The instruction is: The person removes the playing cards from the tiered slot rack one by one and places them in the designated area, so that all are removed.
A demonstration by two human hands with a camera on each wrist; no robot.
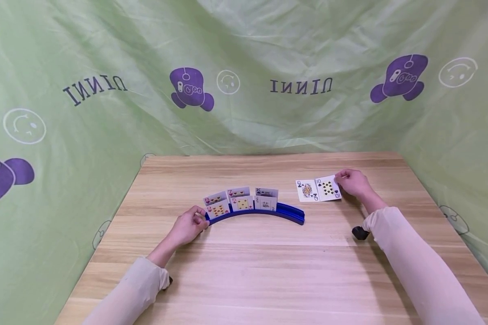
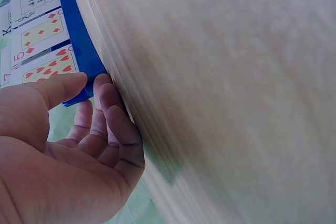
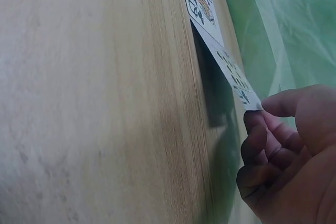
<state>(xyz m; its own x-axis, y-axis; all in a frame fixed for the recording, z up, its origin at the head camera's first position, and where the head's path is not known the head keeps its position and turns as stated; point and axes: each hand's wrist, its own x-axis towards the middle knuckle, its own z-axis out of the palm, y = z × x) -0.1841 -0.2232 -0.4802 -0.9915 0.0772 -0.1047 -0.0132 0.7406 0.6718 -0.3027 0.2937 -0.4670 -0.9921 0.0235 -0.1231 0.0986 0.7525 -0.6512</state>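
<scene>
A curved blue card holder (image 1: 244,212) stands on the table with two rows of playing cards upright in it. My left hand (image 1: 188,225) pinches the holder's left end between thumb and fingers; the left wrist view shows the thumb on the blue rim (image 2: 90,72). In the front row are a heart card (image 1: 218,211), a five of diamonds (image 1: 242,204) and a joker-like card (image 1: 265,204). Over at the right, my right hand (image 1: 354,183) pinches the right edge of a black ten card (image 1: 328,188). That edge is raised off the table in the right wrist view.
A queen card (image 1: 307,191) lies face up, touching or just under the ten's left edge. Behind the front row stand an eight, a seven and a king (image 1: 266,192). The holder's right end (image 1: 293,212) bears no card. Green cloth (image 1: 244,122) hangs behind the wooden table (image 1: 268,271).
</scene>
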